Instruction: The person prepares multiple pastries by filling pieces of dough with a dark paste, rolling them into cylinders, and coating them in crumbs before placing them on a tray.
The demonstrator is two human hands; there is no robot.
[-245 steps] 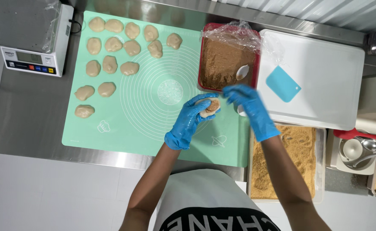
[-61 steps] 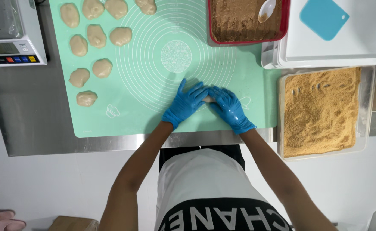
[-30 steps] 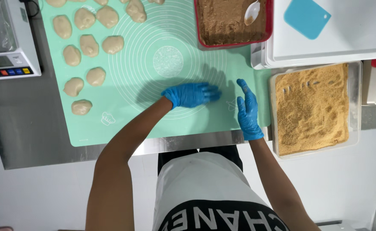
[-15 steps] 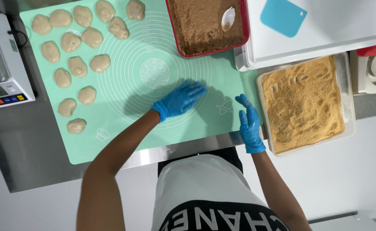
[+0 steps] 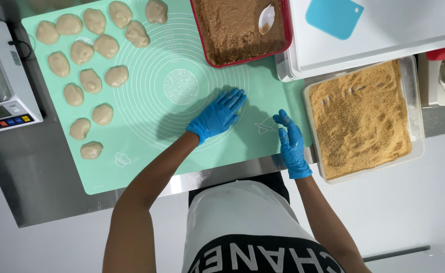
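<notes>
My left hand (image 5: 216, 115), in a blue glove, lies flat and palm down on the mint-green silicone mat (image 5: 146, 151), fingers spread and pointing to the far right. Whatever may be under the palm is hidden. My right hand (image 5: 290, 144), also gloved, stands edge-on at the mat's right border with straight fingers and nothing in it. It is close to the clear tray of golden crumbs (image 5: 364, 119). Several pale dough pieces (image 5: 88, 81) lie in rows on the mat's left part.
A red tray of brown filling (image 5: 235, 30) with a white spoon (image 5: 266, 12) sits beyond the mat. To its right is a white tray (image 5: 384, 40) bearing a blue scraper (image 5: 334, 16). A kitchen scale (image 5: 2, 86) stands at the left on the steel table (image 5: 45, 197).
Two seconds ago both hands were pressed together on the mat. They have since parted: the left stays flat on the mat, and the right has drawn off toward the crumb tray.
</notes>
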